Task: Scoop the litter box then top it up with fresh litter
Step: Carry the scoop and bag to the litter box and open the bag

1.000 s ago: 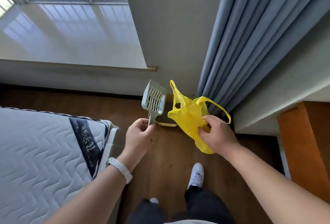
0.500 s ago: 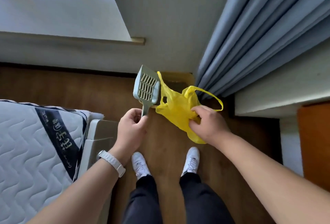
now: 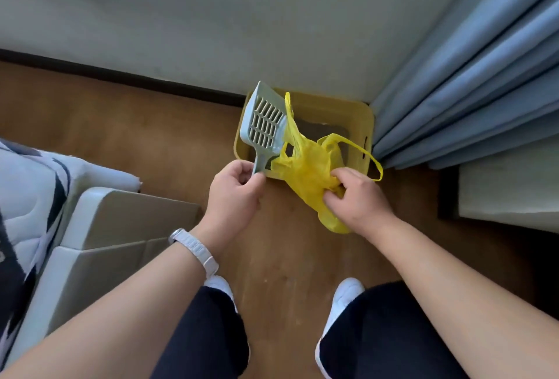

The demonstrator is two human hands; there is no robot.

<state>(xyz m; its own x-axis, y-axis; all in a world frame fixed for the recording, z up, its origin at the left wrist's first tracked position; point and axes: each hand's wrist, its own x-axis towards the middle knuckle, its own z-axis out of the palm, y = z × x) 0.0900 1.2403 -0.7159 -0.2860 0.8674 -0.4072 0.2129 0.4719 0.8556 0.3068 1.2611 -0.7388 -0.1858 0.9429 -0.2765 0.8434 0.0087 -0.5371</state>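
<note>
Head view: the single camera looked steeply down past both forearms into a corner of the room.
Left hand: the left hand [image 3: 234, 194] gripped the handle of the slotted scoop [image 3: 266, 124], fingers curled round it, the pale green blade tipped up over the near-left corner of the box.
Right hand: the right hand [image 3: 357, 197] held a crumpled yellow bag [image 3: 308, 173] in a bunch, fingers closed into the film; one loop handle hung out to the right, the other stood up just beside the scoop.
Litter box: the yellow litter box [image 3: 360, 118] sat on the floor in the corner, its back against the wall and its right side just beside the curtain.
Litter: a dark grey patch of litter [image 3: 320, 130] showed inside. Bag and scoop hid too much of it to tell whether there were clumps.
Progress: by the look of it, barely begun. The tools were in hand, yet the blade looked clean and sat above the litter, and the bag was bunched, not opened.
Left to do: probably everything — opening the bag, sifting, tipping the waste in, then topping up; no fresh litter was in view.
Floor: brown wood-look floor [image 3: 151, 136] with a dark skirting [image 3: 121, 76] along the wall's foot.
Room: a pale grey wall [image 3: 211, 30], a blue-grey curtain [image 3: 469, 76] in heavy folds at right, and a quilted mattress [image 3: 24, 197] on a pale bed frame [image 3: 121, 221] at left.
Person: dark trousers, white shoes [image 3: 344, 291], and a white wristband [image 3: 196, 248] on the left wrist.
</note>
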